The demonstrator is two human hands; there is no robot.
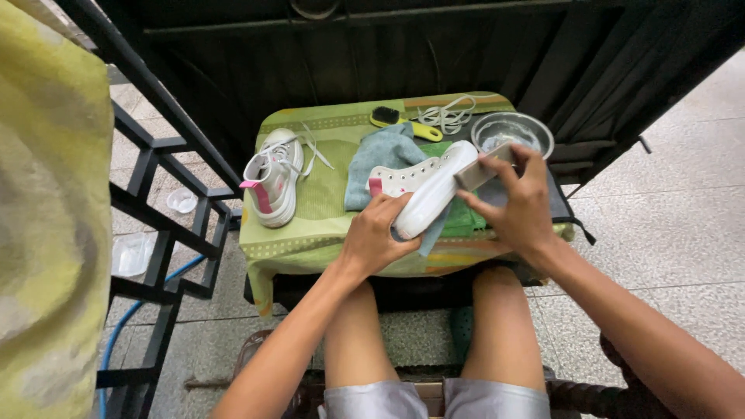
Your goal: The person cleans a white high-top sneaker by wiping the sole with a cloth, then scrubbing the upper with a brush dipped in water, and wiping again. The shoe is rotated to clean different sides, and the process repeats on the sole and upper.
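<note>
No labels, signs or screens in view. Possible packaging only: two clear plastic items on the tiled floor behind the black railing, at left. One is a flat, transparent wrapper; the other a small, round, clear piece just above it. Too blurred to identify further.

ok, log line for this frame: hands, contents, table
left hand: grips white sneaker on its side | right hand: presses grey sponge block to sole | table: second sneaker, blue cloth, brush, laces, glass bowl
</note>
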